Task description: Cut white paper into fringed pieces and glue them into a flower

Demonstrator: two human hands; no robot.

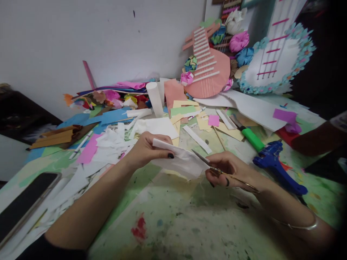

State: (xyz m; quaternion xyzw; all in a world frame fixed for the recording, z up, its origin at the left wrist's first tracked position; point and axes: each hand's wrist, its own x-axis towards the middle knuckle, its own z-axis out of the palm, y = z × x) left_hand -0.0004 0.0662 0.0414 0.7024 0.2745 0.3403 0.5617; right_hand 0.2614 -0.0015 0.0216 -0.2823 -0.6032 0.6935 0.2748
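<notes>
My left hand [154,147] pinches a strip of white crepe-like paper [181,161] by its left end, thumb in front and fingers behind. The paper hangs a little above the table, folded along its top edge. In my right hand [227,168] is a pair of scissors [214,169] with gold-coloured handles. Its blades point up and left and meet the paper's right end. Whether the blades are apart is hard to make out. Past the hands, a narrow white paper strip [197,139] and a small pink paper square [213,120] lie on the table.
A blue glue gun [279,166] and a green-handled cutter [252,139] lie to the right. White paper scraps [111,142] and a phone [27,202] are at the left. Behind stand a white roll [155,99] and paper instruments, one salmon [214,68], against the wall.
</notes>
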